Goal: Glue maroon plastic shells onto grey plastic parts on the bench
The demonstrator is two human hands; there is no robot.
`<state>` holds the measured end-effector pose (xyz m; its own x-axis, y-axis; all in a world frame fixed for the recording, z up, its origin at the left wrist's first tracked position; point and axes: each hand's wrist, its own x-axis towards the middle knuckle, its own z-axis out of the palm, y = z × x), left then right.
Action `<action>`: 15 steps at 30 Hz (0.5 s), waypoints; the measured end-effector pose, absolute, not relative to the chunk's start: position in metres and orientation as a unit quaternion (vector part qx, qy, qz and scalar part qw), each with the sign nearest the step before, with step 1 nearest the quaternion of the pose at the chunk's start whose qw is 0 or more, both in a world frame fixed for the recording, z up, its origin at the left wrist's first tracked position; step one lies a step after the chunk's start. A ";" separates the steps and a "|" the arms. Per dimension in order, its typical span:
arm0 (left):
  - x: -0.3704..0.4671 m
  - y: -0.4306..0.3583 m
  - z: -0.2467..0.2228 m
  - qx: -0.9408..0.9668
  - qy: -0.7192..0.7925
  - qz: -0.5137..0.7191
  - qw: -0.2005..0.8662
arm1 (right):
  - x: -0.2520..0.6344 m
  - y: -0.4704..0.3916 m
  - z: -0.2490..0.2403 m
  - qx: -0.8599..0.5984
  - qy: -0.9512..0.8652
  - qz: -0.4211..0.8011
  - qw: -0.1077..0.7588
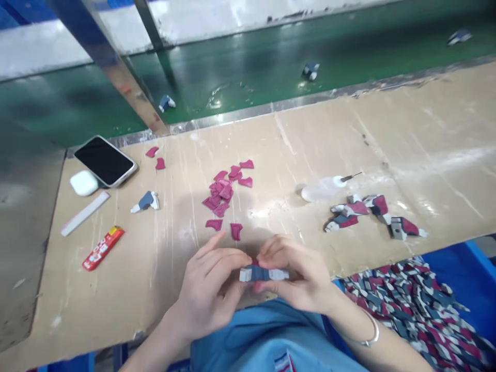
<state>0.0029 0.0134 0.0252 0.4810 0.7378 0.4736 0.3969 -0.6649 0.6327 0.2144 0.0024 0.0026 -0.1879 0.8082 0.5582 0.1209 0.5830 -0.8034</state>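
We have our grip clamped from both sides on one grey-and-white piece (260, 273), left hand (211, 284) and right hand (300, 271) pinching it by the near edge of the bench (186, 150), its long axis running left to right. Beyond it, slightly left, lie loose maroon pieces (225, 191), nearer our left hand; a needle-tipped bottle (321, 190) is farther right
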 end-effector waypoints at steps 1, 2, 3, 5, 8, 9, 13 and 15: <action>0.004 0.018 0.027 0.837 0.331 0.357 0.247 | 0.216 0.001 0.001 -0.341 -0.692 0.318 0.551; 0.006 0.023 0.030 0.845 0.321 0.333 0.269 | 0.217 0.000 -0.001 -0.353 -0.679 0.322 0.557; 0.009 0.028 0.031 0.852 0.309 0.311 0.287 | 0.219 -0.001 -0.003 -0.364 -0.667 0.324 0.564; 0.017 0.039 0.033 0.864 0.286 0.282 0.304 | 0.223 -0.003 -0.006 -0.382 -0.640 0.329 0.580; 0.035 0.055 0.034 0.878 0.260 0.265 0.302 | 0.233 -0.002 -0.011 -0.413 -0.604 0.311 0.606; 0.042 0.062 0.035 0.883 0.254 0.259 0.297 | 0.239 -0.001 -0.013 -0.432 -0.595 0.294 0.611; 0.059 0.098 0.040 0.905 0.224 0.256 0.256 | 0.269 -0.003 -0.019 -0.522 -0.572 0.194 0.602; 0.061 0.132 0.041 0.904 0.232 0.273 0.234 | 0.286 -0.007 -0.021 -0.551 -0.587 0.148 0.575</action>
